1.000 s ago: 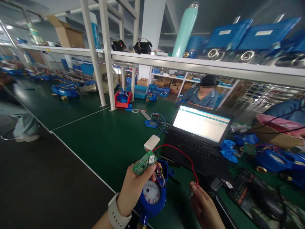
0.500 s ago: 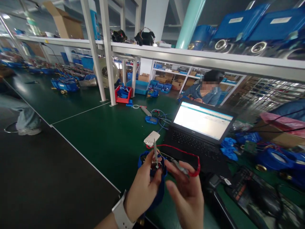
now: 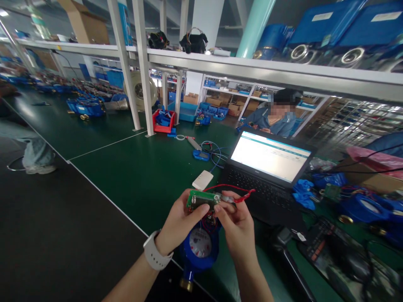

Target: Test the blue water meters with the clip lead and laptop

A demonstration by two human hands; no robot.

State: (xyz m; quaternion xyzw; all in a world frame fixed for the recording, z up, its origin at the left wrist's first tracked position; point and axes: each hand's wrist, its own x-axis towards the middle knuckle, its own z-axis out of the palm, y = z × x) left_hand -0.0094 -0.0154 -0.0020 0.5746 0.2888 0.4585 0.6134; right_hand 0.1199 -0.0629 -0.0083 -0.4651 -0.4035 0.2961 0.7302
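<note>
My left hand (image 3: 179, 220) pinches the left end of a green circuit board (image 3: 201, 195), its thumb lying along the near edge. At the board's right end, my right hand (image 3: 239, 224) holds a metal alligator clip (image 3: 227, 198) with a red sleeve and red lead (image 3: 248, 194). The clip's jaws meet the board's corner; whether they bite on it I cannot tell. Right thumb and fingers also press near that corner. Below both hands sits a blue water meter (image 3: 204, 262) with a round dial (image 3: 200, 242) and a brass threaded end (image 3: 186, 285). Thin wires (image 3: 209, 221) show between meter and board.
An open laptop (image 3: 267, 157) stands to the right, with a white box (image 3: 202, 180) beside it. A black handheld scanner (image 3: 285, 247) and mouse (image 3: 349, 260) lie nearer. Behind are a red bin (image 3: 163, 128) and a shelf (image 3: 252, 61). A person (image 3: 280, 115) sits opposite.
The circuit board has turned from edge-on to face-up. My right hand has brought the alligator clip left to the board's end, and the meter's dial has come into view.
</note>
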